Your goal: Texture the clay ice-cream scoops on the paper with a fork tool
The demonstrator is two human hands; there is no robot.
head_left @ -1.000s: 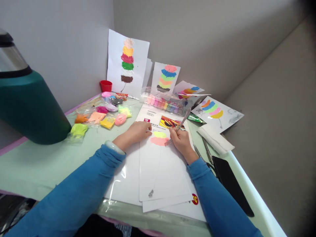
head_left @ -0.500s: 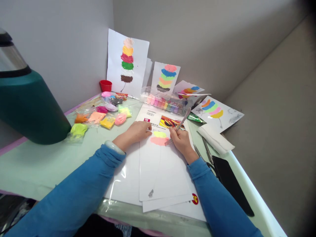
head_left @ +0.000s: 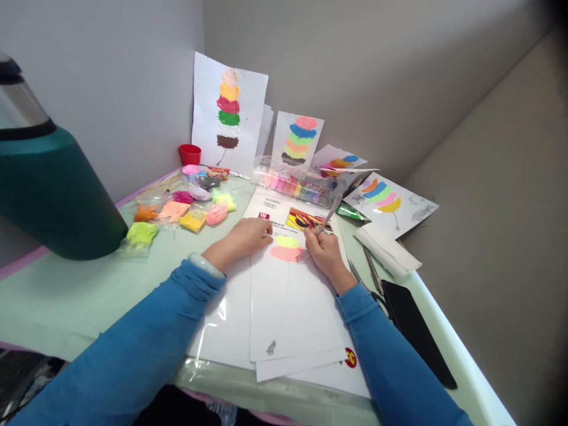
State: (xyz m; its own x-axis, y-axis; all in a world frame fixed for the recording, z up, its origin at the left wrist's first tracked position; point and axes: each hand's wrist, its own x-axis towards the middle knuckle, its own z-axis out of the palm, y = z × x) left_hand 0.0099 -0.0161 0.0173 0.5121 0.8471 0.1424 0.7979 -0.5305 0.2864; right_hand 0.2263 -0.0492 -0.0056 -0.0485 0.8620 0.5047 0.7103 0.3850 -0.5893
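Note:
My right hand (head_left: 327, 253) is closed around a metal fork (head_left: 320, 228), whose tines rest at the right edge of a pink clay patch (head_left: 284, 253) on a white sheet (head_left: 290, 307). A yellow-green clay patch (head_left: 287, 241) lies just above the pink one. My left hand (head_left: 247, 235) lies on the sheet's upper left corner, fingers bent and pressing the paper. Both arms wear blue sleeves, and a pale bracelet sits on my left wrist.
Bags of coloured clay (head_left: 177, 208) lie at the left by a big dark green jug (head_left: 48, 177). A clear box of clay sticks (head_left: 297, 183), a red cup (head_left: 190, 154) and finished pictures (head_left: 228, 112) stand behind. Scissors (head_left: 370, 278), a folded tissue (head_left: 387, 249) and a black case (head_left: 415, 331) lie right.

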